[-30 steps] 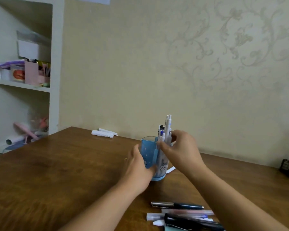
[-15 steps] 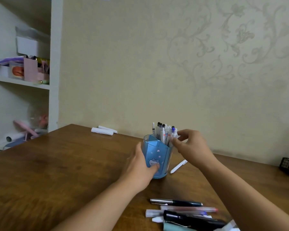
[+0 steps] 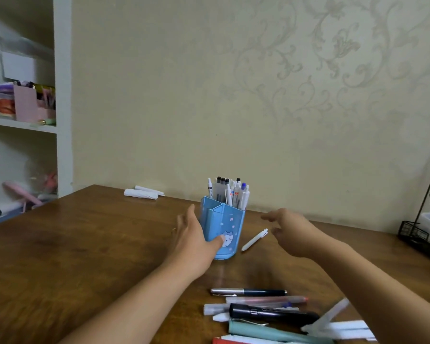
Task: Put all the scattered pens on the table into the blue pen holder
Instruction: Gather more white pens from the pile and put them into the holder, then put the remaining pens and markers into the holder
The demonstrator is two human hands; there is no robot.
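The blue pen holder point(image 3: 230, 220) stands upright mid-table with several white pens point(image 3: 230, 192) sticking out of its back compartment. My left hand point(image 3: 193, 242) cups its left side, thumb across the front. My right hand point(image 3: 292, 230) hovers to the right of the holder, fingers apart and empty. A white pen point(image 3: 254, 239) lies on the table between the holder and that hand. Near the front edge lies a pile of several pens point(image 3: 263, 310), among them a dark pen with a silver cap point(image 3: 248, 292) and a thick black one point(image 3: 271, 314).
The wooden table point(image 3: 85, 244) meets a wallpapered wall behind. Two white paper rolls point(image 3: 142, 193) lie at the back left. A black wire rack point(image 3: 418, 232) stands at the right edge. White shelves point(image 3: 23, 125) with clutter are on the left.
My right hand let go of the pens in the holder and drew back to the right, empty. The left hand stayed on the holder.
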